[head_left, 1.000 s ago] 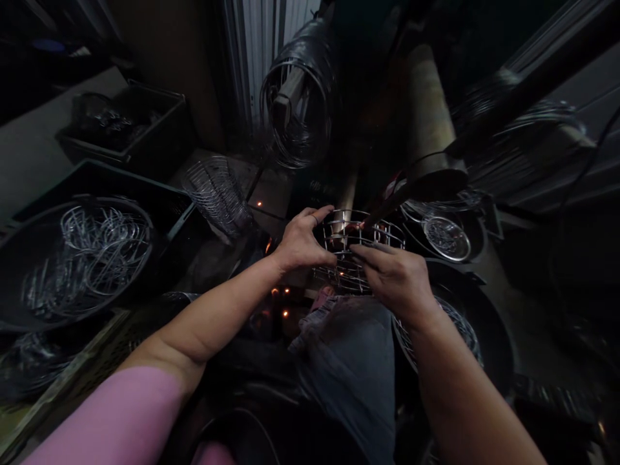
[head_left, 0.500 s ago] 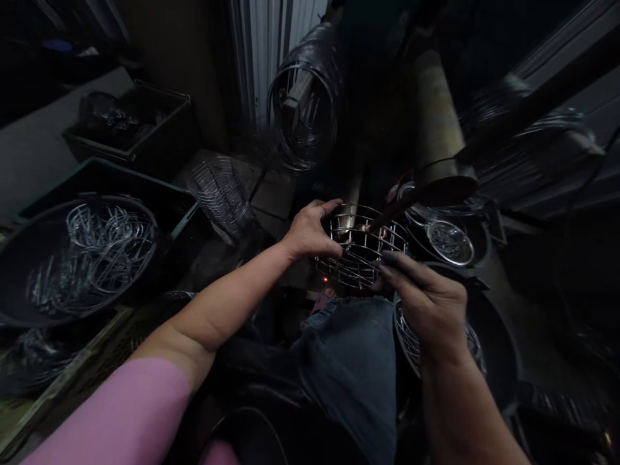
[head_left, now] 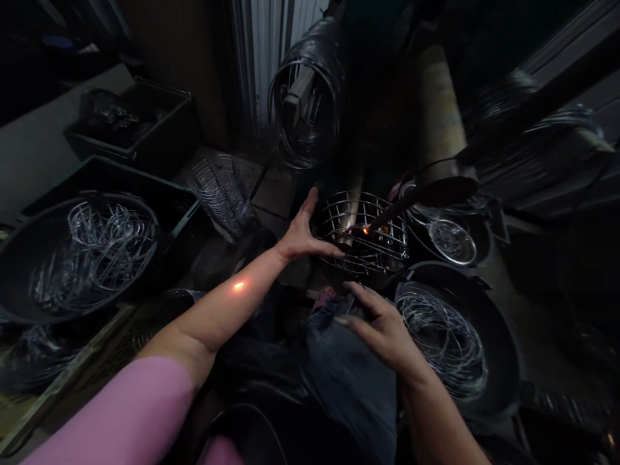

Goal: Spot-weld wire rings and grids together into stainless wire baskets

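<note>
Left hand (head_left: 299, 236): I see it wide, beside the basket's left edge.
Right hand (head_left: 386, 324): fingers parted.
Wire basket (head_left: 378, 250): one; dark rod (head_left: 390, 214) crosses its right edge.
Large basins (head_left: 501, 352): two.

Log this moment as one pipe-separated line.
left hand: open, beside round silver wire basket | right hand: open, apart from basket | orange glow at tip of dark metal rod

Short pink L slv (head_left: 121, 410) w/ faded blue denim-look trsrs (head_left: 351, 374).
</note>
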The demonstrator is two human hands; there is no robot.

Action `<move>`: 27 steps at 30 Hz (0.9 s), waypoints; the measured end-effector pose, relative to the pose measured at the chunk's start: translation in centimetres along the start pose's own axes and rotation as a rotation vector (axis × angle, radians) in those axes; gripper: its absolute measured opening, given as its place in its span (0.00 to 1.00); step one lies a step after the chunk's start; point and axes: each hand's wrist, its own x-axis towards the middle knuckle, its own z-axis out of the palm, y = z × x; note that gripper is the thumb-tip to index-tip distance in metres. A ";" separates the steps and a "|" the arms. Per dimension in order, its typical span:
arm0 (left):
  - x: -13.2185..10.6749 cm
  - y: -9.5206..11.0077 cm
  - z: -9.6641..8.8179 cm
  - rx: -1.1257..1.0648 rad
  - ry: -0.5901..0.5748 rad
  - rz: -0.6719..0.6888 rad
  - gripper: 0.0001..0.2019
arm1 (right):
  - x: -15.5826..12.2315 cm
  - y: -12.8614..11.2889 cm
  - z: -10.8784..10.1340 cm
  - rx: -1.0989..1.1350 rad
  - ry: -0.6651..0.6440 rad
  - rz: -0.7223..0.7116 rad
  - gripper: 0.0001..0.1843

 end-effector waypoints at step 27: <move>-8.6 6.3 -0.8 0.527 -0.103 0.140 0.42 | 0.2 -6.1 -0.3 -0.815 -0.126 -0.210 0.23</move>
